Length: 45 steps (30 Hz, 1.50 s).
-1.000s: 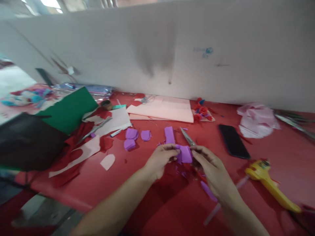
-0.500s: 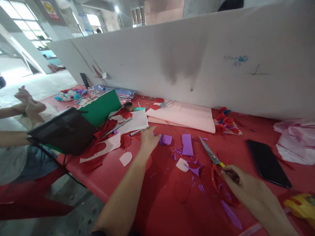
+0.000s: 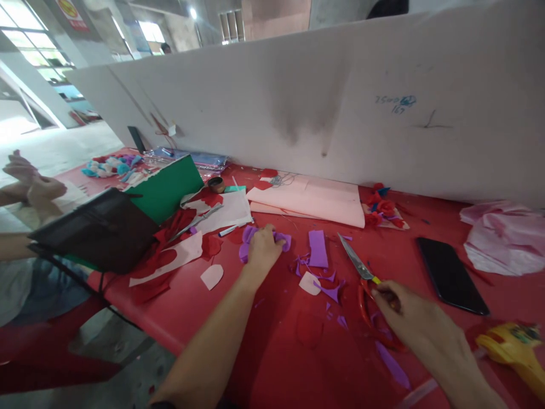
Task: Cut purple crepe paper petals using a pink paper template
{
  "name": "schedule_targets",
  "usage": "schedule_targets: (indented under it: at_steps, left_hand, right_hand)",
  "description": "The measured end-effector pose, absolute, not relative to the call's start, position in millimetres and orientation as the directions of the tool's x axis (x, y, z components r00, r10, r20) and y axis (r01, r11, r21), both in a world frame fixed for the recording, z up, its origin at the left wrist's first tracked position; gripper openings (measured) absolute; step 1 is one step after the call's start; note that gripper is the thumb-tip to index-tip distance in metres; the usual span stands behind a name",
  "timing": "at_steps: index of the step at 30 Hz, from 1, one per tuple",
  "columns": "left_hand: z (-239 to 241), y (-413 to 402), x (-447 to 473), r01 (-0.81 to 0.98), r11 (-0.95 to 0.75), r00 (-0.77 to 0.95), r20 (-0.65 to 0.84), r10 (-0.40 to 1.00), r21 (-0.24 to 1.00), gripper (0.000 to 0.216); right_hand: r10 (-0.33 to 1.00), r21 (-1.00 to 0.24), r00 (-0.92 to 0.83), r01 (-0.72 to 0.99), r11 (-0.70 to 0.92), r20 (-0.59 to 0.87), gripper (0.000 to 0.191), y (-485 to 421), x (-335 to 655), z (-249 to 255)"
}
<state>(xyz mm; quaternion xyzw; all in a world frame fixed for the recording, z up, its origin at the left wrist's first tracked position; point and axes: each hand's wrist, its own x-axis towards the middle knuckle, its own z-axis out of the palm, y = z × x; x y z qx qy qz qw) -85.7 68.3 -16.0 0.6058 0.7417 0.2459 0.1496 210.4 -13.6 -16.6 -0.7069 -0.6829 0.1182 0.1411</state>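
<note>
My left hand (image 3: 264, 250) is closed over a bunch of cut purple pieces (image 3: 246, 243), which stick out on both sides of it; the fingertips are partly hidden. My right hand (image 3: 409, 309) has its fingers curled on the scissors (image 3: 360, 264) near their yellow part. The scissors lie on the red table, blades pointing away and slightly apart, red handles partly under the hand. Between the hands are a purple rectangle (image 3: 318, 249), a small pale pink piece (image 3: 309, 283) and purple scraps (image 3: 330, 291). Another pale pink piece (image 3: 212, 276) lies left of my left arm.
Folded pink sheets (image 3: 315, 199) lie at the back, before a tall white panel (image 3: 238, 96). A black phone (image 3: 451, 275) and a yellow tool (image 3: 508, 343) are on the right. A dark bag (image 3: 97, 230) stands left, beside another person's hands (image 3: 38, 184).
My left hand has come down onto the purple pieces, and more of them now show on its left side. My right hand stays at the scissors. The view has shifted slightly.
</note>
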Motion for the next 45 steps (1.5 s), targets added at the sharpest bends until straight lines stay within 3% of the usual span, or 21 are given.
schedule_targets:
  at_steps: [3, 12, 18, 28, 33, 36, 41, 45]
  left_hand:
    - [-19.0, 69.0, -85.2, 0.815, 0.170, -0.234, 0.046, 0.971, 0.554, 0.036]
    - [-11.2, 72.5, -101.1, 0.777, 0.180, -0.255, 0.039, 0.966, 0.603, 0.019]
    - [-11.7, 72.2, -106.0, 0.825, 0.170, -0.259, 0.093, 0.961, 0.539, 0.020]
    - [-5.5, 63.2, -90.8, 0.904, -0.029, -0.034, 0.139, 0.990, 0.427, 0.021]
    - [-2.3, 57.1, -60.0, 0.864, -0.107, 0.034, 0.155, 0.987, 0.492, 0.020]
    - [-4.5, 62.2, -32.8, 0.857, -0.073, 0.050, 0.058, 0.997, 0.509, 0.024]
    - [-7.3, 81.7, -5.3, 0.875, 0.010, -0.014, 0.003, 1.000, 0.484, 0.030]
    - [-11.0, 92.0, 0.0, 0.823, 0.043, -0.050, -0.003, 0.999, 0.566, 0.018]
  right_hand:
    - [0.996, -0.377, 0.036, 0.924, -0.062, -0.078, 0.024, -13.7, 204.3, -14.4]
    - [0.988, -0.372, 0.086, 0.919, -0.129, -0.130, 0.028, -14.9, 202.8, -6.1]
    - [0.993, -0.389, 0.064, 0.916, -0.099, -0.102, 0.026, -14.6, 205.6, -8.7]
    - [0.998, -0.366, 0.057, 0.929, -0.059, -0.016, 0.020, -16.2, 204.6, -4.4]
    - [0.999, -0.367, 0.030, 0.930, -0.033, -0.014, 0.018, -14.5, 199.7, -2.5]
    - [0.998, -0.421, -0.069, 0.905, 0.069, 0.015, 0.017, -16.1, 187.6, -0.5]
    - [0.894, -0.425, -0.447, 0.802, 0.420, 0.039, 0.028, -35.3, 141.8, 5.7]
    - [0.864, -0.418, -0.503, 0.791, 0.447, -0.030, 0.025, -50.1, 116.6, 4.2]
